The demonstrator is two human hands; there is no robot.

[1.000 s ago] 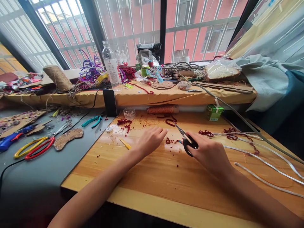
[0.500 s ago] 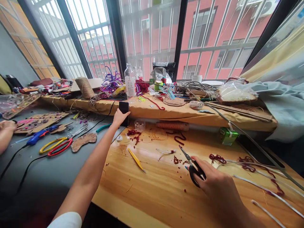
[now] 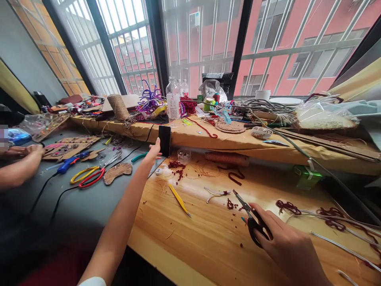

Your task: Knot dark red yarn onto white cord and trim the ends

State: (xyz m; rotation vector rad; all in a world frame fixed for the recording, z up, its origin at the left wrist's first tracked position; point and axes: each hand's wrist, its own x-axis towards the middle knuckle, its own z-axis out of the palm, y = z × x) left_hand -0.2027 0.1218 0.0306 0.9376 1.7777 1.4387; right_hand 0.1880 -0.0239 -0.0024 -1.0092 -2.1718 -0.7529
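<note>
My left hand [image 3: 154, 151] reaches out toward a black phone [image 3: 165, 139] propped upright against the shelf front. Its thumb points up and its fingers are stretched out beside the phone's lower left edge; whether they touch it I cannot make out. In my right hand [image 3: 282, 238] is a pair of black-handled scissors [image 3: 257, 229], blades pointing away from me and slightly apart. Dark red yarn scraps [image 3: 230, 204] and a short white forked piece [image 3: 216, 194] lie just beyond the scissor tips. Yellow tweezers [image 3: 179, 200] rest on the wooden table between my arms.
A loaded shelf [image 3: 193, 135] runs along the window, carrying a plastic bottle [image 3: 173, 101] and a twine cone [image 3: 118, 107]. White cords [image 3: 342, 244] and red yarn lie at right. At left are red-and-yellow-handled scissors [image 3: 91, 177], a blue glue gun [image 3: 70, 163] and another person's arm [image 3: 22, 169].
My left hand has let go of the phone's upper part and moved lower beside it. The view has turned slightly left. My right hand still holds the scissors.
</note>
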